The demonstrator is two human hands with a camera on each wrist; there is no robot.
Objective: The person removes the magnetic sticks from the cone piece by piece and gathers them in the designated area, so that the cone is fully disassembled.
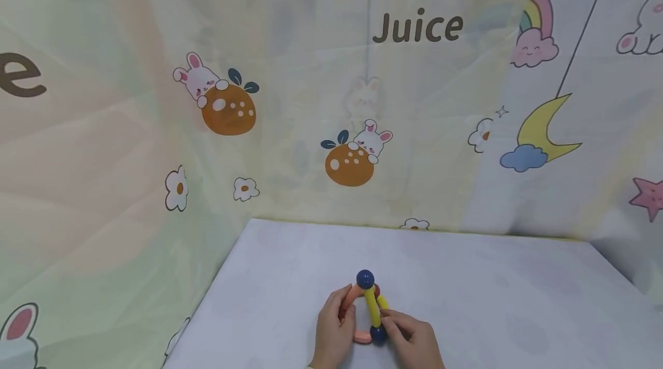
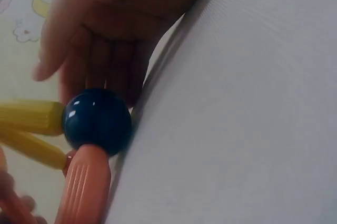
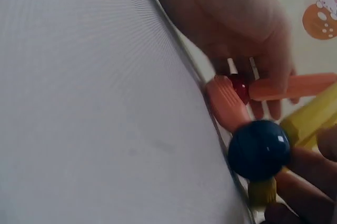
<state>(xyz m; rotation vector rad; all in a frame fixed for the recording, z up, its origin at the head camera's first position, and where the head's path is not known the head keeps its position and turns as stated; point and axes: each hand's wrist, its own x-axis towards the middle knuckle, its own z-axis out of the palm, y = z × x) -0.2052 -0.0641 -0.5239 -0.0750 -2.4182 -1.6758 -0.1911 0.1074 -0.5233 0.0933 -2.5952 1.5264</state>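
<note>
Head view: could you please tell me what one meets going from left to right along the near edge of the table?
The person's left hand → salmon-orange ribbed plastic rod lying flat → dark blue glossy ball → the person's right hand.

red ball (image 1: 376, 290) mostly hidden behind sticks; wrists cut off.

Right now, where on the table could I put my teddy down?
The table is bare right of the right hand, and behind the stick-and-ball toy up to the curtain. It is crowded at the front edge, where the left hand also holds the toy.
</note>
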